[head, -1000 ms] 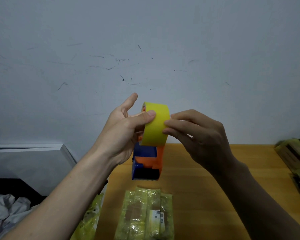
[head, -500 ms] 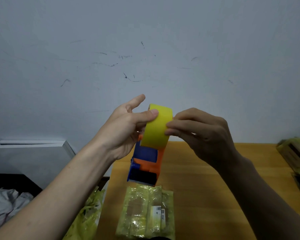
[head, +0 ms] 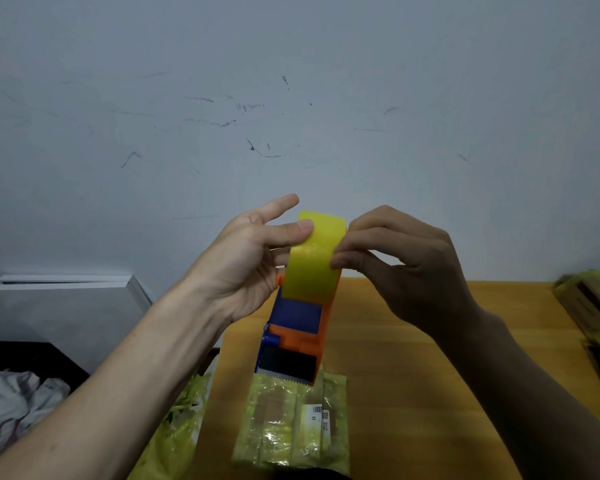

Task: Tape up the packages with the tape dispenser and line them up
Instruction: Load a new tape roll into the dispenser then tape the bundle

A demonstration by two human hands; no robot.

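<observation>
Nearest you, a package (head: 291,420) in yellowish clear wrap lies flat on the wooden table (head: 413,358), its white label facing up. You can see shiny strips running along it, but whether those are fresh tape or just folds of the wrap can't be told, so count it as likely not yet sealed. To its left, loose yellow-green plastic (head: 177,420) hangs off the table edge.

Just above the package, you hold the tape dispenser (head: 298,334) in the air, its toothed cutter pointing down and hanging close over the package's far edge without clearly touching it. Your left hand (head: 250,268) grips the dispenser around the yellow tape roll (head: 314,261), thumb pressed across the roll's face, index finger sticking out straight. Your right hand (head: 406,268) has its fingers curled, with the fingertips (head: 340,261) pinching at the right edge of the roll, it seems to find or lift the tape end. No free length of tape shows.

Farther off, at the right edge of the table, more packages (head: 596,306) sit stacked, blurred and partly cut off; whether they are taped can't be made out.

So you look to be early on: the tape is not yet pulled, the near package needs sealing, and nothing seen here forms a clear line yet.
</observation>
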